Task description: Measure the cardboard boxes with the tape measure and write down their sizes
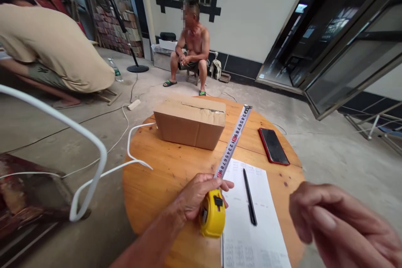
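Observation:
My left hand [195, 196] is closed on a yellow tape measure [214, 217], thumb and fingers at the mouth where the blade comes out. The numbered blade [231, 144] is pulled out and slants up and away, its hooked end beyond the right side of a brown cardboard box [190, 127]. Printed white sheets [264, 201] lie partly under the tape measure, with a black pen [250, 197] on them. My right hand [342, 224] is raised at the lower right, apart from everything, fingers curled in and thumb against them; I see nothing in it.
A round wooden table [141, 188] bears the box, papers and a phone [274, 146] in a red case. A white bent tube [100, 176] rises at the left. One person [191, 46] sits by the wall, another [53, 50] crouches left. Cables and a power strip [134, 104] lie on the floor.

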A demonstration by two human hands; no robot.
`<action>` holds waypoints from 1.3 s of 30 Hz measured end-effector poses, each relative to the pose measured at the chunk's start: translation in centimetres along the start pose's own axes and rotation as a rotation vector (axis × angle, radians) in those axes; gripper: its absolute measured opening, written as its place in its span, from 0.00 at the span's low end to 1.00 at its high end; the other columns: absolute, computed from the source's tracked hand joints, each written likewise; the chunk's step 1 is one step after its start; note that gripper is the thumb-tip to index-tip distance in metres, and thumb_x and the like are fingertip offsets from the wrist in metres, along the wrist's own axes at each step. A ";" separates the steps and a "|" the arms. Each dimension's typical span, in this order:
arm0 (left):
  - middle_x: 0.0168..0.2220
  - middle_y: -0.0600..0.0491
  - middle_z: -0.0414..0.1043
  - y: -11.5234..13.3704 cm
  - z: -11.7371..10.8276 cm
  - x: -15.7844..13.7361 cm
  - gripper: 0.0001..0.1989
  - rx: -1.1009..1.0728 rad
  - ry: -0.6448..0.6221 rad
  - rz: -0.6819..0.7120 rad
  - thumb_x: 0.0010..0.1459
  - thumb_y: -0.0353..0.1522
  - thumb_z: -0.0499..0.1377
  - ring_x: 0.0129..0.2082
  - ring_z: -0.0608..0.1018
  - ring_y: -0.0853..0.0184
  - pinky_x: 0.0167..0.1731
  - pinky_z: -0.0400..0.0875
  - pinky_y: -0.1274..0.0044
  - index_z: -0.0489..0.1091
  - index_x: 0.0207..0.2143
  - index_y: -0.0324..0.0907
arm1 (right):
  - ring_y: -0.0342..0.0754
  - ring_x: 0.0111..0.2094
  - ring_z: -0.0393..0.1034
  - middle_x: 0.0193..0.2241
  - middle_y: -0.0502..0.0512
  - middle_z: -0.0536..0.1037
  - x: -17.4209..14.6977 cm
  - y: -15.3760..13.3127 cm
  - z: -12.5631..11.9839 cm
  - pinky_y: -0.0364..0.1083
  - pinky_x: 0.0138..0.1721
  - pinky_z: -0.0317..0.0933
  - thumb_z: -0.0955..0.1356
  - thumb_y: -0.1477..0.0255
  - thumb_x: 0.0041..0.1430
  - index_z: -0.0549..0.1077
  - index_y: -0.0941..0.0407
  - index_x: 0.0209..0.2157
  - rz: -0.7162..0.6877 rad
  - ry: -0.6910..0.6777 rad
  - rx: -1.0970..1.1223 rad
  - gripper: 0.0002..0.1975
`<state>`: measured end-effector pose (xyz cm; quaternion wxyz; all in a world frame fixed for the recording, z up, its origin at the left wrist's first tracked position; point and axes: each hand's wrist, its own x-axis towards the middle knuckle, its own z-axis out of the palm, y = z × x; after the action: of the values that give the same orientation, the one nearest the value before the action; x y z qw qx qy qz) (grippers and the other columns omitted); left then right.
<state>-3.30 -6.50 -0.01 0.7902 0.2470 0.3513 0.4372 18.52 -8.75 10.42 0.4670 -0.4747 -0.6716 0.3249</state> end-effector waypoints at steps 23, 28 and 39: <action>0.26 0.47 0.78 0.0 -4.9 -11.6 0.14 -0.145 0.485 0.147 0.48 0.42 0.62 0.20 0.74 0.68 0.23 0.63 0.79 0.73 0.27 0.38 | 0.64 0.50 0.60 0.53 0.65 0.64 20.5 0.3 13.4 0.61 0.48 0.52 0.68 0.46 0.40 0.56 0.53 0.59 -0.588 -0.613 -1.036 0.46; 0.35 0.45 0.78 -0.5 -5.2 -12.3 0.14 -0.179 0.541 0.183 0.45 0.41 0.64 0.21 0.74 0.68 0.22 0.63 0.79 0.73 0.25 0.38 | 0.63 0.51 0.57 0.52 0.64 0.63 14.5 -1.3 12.9 0.59 0.52 0.47 0.72 0.54 0.38 0.58 0.52 0.58 -0.752 -0.430 -1.081 0.44; 0.20 0.50 0.75 -1.3 -4.5 -13.7 0.14 -0.138 0.594 0.192 0.48 0.41 0.63 0.21 0.75 0.66 0.21 0.64 0.80 0.73 0.28 0.38 | 0.64 0.59 0.48 0.61 0.64 0.54 10.1 -1.3 12.0 0.60 0.58 0.40 0.70 0.51 0.44 0.54 0.53 0.61 -0.733 -0.359 -1.093 0.45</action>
<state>-11.22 -18.58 0.89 0.6230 0.0864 0.5114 0.5855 5.69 0.39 10.56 0.1215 -0.3229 -0.9237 -0.1667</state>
